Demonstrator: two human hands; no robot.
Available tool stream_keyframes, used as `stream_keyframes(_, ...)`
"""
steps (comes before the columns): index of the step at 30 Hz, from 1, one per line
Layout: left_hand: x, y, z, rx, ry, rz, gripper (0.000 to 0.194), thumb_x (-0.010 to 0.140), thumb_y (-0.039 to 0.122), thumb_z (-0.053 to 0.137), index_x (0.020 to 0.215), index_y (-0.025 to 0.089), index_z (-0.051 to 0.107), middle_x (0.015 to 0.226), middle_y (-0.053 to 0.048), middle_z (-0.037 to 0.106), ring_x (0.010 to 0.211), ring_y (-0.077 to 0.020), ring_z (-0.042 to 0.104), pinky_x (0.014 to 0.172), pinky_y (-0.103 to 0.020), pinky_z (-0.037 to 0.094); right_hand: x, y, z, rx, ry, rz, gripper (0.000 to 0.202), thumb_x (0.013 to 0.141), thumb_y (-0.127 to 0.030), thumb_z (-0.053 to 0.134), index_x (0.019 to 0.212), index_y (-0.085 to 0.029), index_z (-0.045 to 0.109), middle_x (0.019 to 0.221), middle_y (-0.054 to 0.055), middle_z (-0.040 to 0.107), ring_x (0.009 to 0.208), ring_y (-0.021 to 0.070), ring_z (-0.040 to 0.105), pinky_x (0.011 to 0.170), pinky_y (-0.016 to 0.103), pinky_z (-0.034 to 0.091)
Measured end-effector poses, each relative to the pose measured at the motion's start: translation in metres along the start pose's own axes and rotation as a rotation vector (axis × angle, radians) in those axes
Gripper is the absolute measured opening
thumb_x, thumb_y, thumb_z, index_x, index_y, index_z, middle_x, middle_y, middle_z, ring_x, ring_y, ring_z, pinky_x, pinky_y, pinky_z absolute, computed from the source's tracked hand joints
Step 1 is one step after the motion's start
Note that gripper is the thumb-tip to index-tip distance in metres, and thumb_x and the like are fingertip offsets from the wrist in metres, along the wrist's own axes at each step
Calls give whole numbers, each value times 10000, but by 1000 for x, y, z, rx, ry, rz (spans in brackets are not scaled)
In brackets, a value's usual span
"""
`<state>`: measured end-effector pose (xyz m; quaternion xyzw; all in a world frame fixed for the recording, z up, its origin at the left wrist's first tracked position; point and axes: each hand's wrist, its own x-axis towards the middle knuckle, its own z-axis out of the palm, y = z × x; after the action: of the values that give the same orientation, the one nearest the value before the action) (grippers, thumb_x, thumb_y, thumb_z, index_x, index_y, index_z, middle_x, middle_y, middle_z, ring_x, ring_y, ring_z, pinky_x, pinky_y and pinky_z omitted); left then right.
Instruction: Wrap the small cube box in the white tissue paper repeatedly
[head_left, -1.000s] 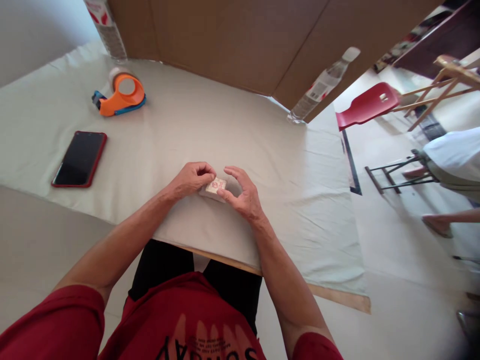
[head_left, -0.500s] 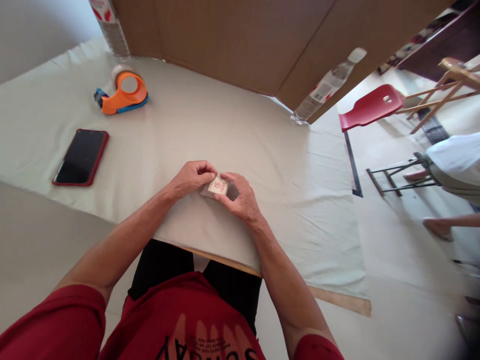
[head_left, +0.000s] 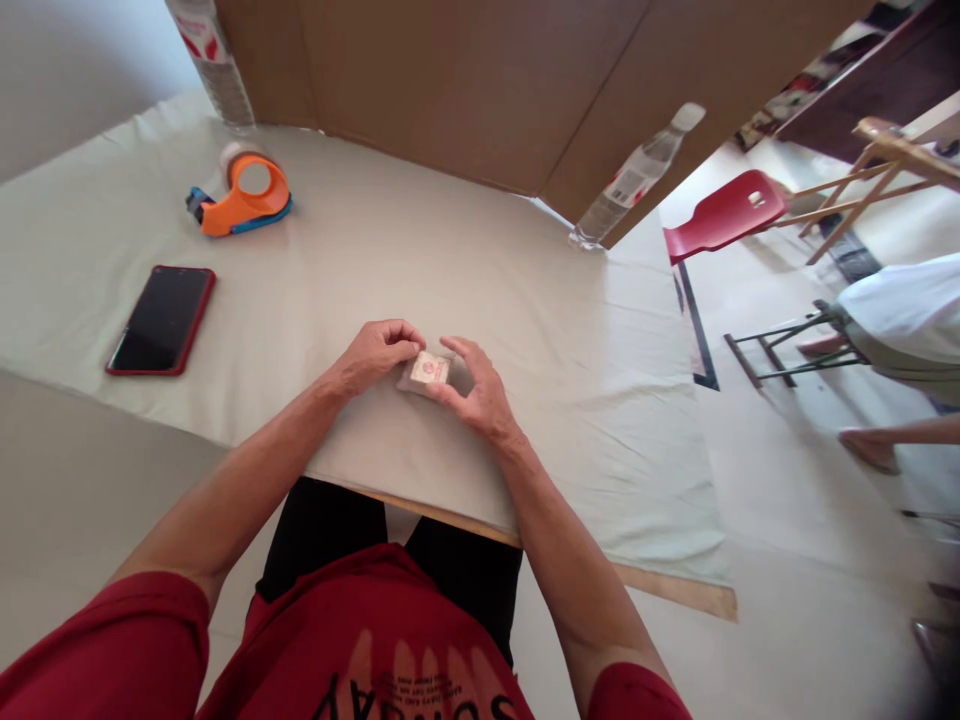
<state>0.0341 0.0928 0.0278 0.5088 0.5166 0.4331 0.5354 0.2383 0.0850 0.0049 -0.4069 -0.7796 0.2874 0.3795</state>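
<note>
A small pale packet with red print (head_left: 431, 368) rests near the table's front edge, with what looks like clear plastic around it. My left hand (head_left: 379, 355) pinches the packet's upper left edge between thumb and fingertips. On the other side, my right hand (head_left: 481, 390) is open, its thumb and index finger spread apart. The right thumb lies at the packet's lower right corner; whether it touches cannot be made out.
An orange and blue tape dispenser (head_left: 247, 200) and a red-cased phone (head_left: 162, 320) lie to the left. A brown cardboard panel (head_left: 435, 90) stands behind, with a water bottle (head_left: 630, 185) at its right and another bottle (head_left: 217, 75) at its left. A seated person (head_left: 904, 310) is at far right.
My right index finger has lifted away from the packet, and the right hand has opened wider. The packet has shifted slightly left; the left hand keeps its pinch.
</note>
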Motion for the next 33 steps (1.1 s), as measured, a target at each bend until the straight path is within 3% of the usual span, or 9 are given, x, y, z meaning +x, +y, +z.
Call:
stream_keyframes(4, 4, -2, -4, -127, 85, 6, 173, 653, 310, 703, 738, 160, 706, 780, -38, 709, 716, -137, 595, 675, -255, 461, 2, 5, -8, 230, 181, 136, 534, 840, -577, 659, 1258, -245, 631, 1400, 106, 616, 1301, 277, 570, 1053, 461, 477)
stream_keyframes(11, 15, -9, -14, -430, 226, -64, 186, 614, 273, 725, 740, 152, 663, 749, -44, 694, 724, -156, 653, 611, -248, 450, 8, 27, -7, 449, 486, 472, 360, 816, -508, 633, 1014, -213, 690, 1088, 71, 735, 1052, 229, 675, 822, 360, 549)
stream_keyframes(15, 15, -7, -16, -474, 254, -95, 190, 617, 287, 719, 729, 152, 646, 728, -41, 679, 705, -158, 651, 598, -253, 459, 8, 29, -7, 468, 491, 479, 324, 795, -470, 652, 994, -216, 690, 1061, 63, 729, 1004, 214, 681, 757, 322, 538)
stream_keyframes(33, 16, -12, -9, -435, 289, -76, 188, 646, 290, 702, 733, 140, 629, 723, -32, 665, 700, -140, 634, 628, -259, 483, 5, 24, -6, 431, 461, 471, 281, 775, -420, 692, 957, -209, 724, 1053, 62, 748, 992, 206, 667, 861, 371, 552)
